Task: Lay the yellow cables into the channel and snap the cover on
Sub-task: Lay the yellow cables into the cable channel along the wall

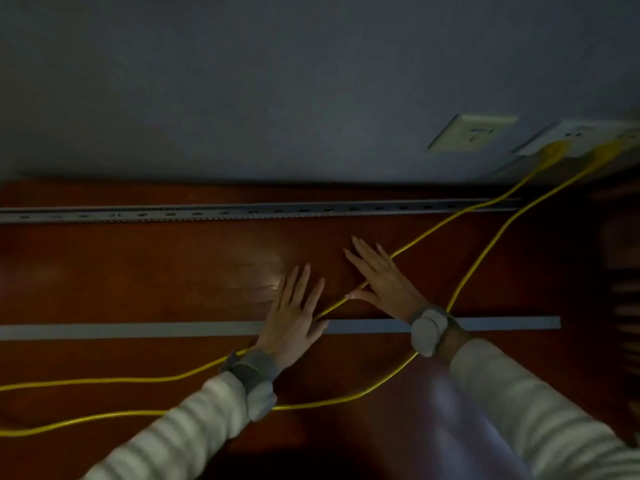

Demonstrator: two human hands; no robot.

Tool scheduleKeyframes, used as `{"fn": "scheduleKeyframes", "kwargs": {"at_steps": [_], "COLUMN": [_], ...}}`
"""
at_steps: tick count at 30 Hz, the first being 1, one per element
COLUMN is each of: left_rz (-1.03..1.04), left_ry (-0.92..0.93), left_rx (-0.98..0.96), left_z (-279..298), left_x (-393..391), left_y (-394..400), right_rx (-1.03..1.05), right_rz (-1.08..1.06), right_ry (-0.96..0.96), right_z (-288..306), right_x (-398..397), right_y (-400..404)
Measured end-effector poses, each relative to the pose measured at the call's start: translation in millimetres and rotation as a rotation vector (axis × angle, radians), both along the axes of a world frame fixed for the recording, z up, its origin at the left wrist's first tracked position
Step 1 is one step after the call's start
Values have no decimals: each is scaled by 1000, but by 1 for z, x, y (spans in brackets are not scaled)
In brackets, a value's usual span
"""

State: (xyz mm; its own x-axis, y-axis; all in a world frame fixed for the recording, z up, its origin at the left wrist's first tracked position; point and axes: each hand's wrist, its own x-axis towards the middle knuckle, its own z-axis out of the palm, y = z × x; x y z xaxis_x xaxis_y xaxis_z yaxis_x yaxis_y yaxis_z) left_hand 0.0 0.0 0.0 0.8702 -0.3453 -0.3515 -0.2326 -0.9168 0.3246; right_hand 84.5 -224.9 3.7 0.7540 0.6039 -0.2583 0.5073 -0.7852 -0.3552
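Two yellow cables run from plugs at the upper right across the dark red-brown table. One yellow cable crosses the slotted grey channel near its right end and passes under both hands. The other yellow cable loops further right and goes beneath my right wrist. The flat grey cover strip lies nearer to me, parallel to the channel. My left hand rests flat with fingers spread, partly on the cover. My right hand lies flat on the table over the first cable. Neither hand grips anything.
A wall socket and a white power strip holding the yellow plugs sit on the grey wall at upper right. Both cables trail off the left edge of the view. Dark furniture stands at the table's right end.
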Motion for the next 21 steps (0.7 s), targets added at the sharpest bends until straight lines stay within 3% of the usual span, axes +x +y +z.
{"fn": "scheduleKeyframes", "kwargs": {"at_steps": [5, 12, 15, 18, 21], "left_rz": [0, 4, 124, 378, 485], "left_ry": [-106, -280, -301, -254, -391], "left_rx": [-60, -80, -163, -223, -326], "left_z": [-1, -4, 3, 15, 27], "left_x": [-1, 14, 21, 38, 62], "left_y": [-1, 5, 11, 33, 81], "right_rx": [122, 192, 210, 347, 496], "right_rz": [-53, -131, -161, -309, -436], "right_ry": [96, -100, -120, -142, -176], "right_z": [-4, 4, 13, 28, 42], "right_x": [0, 12, 20, 38, 65], "right_y": [-16, -10, -2, 9, 14]}}
